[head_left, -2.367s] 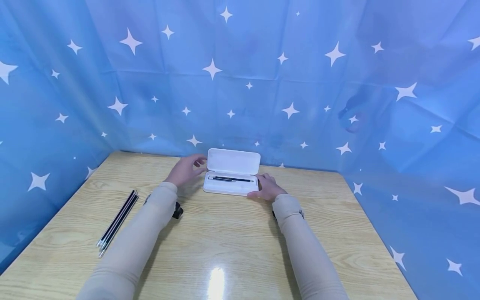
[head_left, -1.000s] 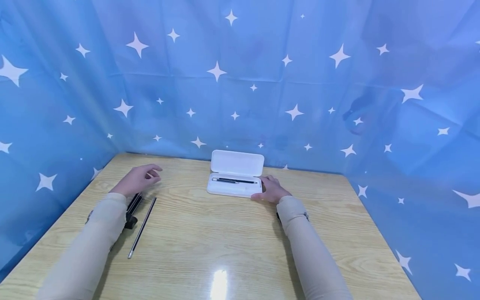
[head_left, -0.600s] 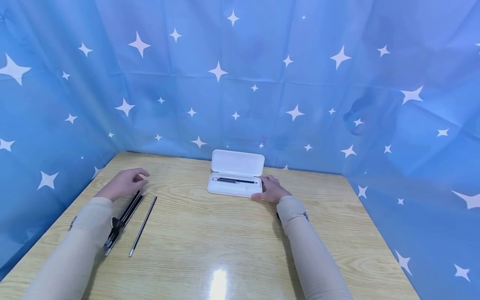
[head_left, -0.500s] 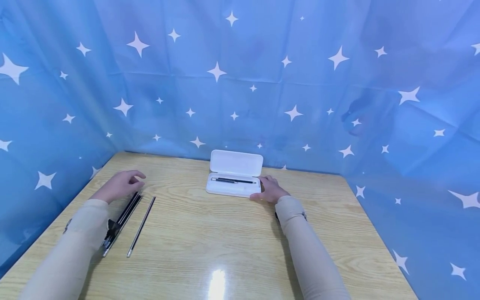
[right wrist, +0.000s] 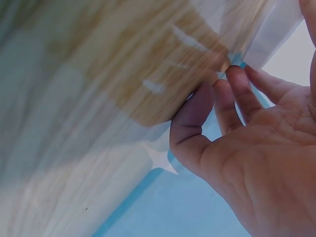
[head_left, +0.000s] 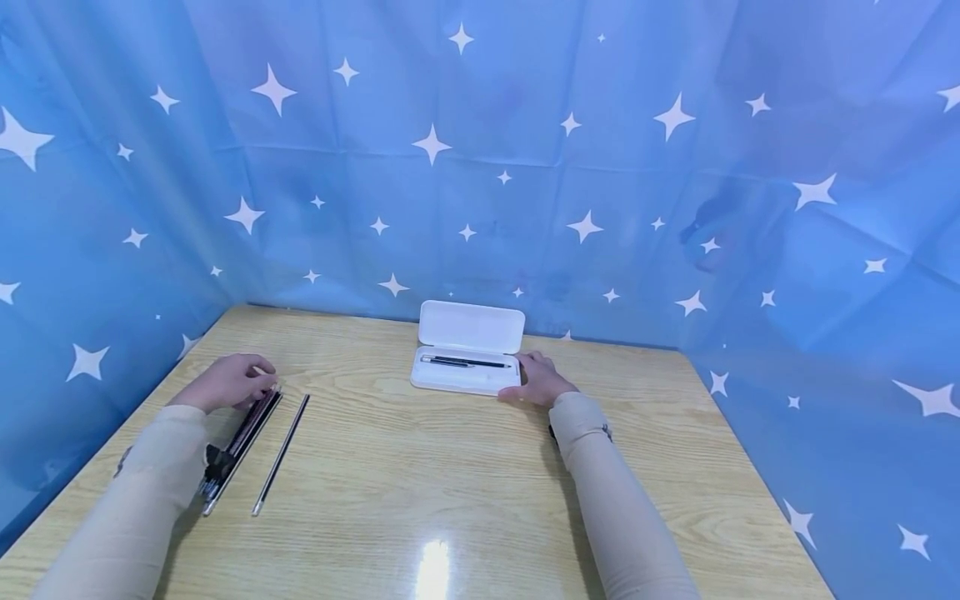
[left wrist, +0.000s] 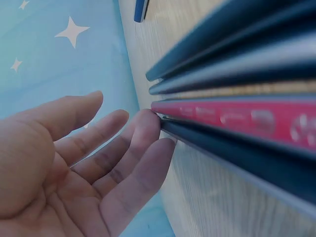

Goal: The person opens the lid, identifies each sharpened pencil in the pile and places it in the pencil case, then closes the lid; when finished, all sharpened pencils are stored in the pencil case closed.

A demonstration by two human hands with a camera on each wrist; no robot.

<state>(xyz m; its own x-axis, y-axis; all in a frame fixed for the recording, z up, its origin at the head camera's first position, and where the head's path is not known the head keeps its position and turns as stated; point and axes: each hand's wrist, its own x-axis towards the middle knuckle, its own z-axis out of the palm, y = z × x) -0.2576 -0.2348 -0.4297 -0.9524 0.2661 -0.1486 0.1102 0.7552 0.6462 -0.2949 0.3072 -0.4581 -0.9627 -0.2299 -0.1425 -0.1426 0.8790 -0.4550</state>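
In the head view my left hand [head_left: 225, 383] is over the far end of a bundle of dark pencils [head_left: 247, 433] on the left of the table. In the left wrist view its fingers are loosely bent, with fingertips right at the ends of a red pencil [left wrist: 232, 117] and a dark one below it; thumb and fingers are apart. My right hand [head_left: 542, 379] holds the right end of an open white pencil case [head_left: 468, 382], thumb at its front corner. Two dark pencils [head_left: 491, 363] lie inside the case. The bundle's near part is partly hidden by the wrist camera.
A single dark pencil [head_left: 281, 454] lies to the right of the bundle. The case's raised lid [head_left: 472, 325] stands near the back edge of the wooden table [head_left: 480, 475]. A blue curtain [head_left: 480, 167] with white stars hangs behind and along the sides.
My left hand has moved away from the case, leftward and then down to the bundle's far end. One pencil now lies apart from the bundle. My right hand stays at the case.
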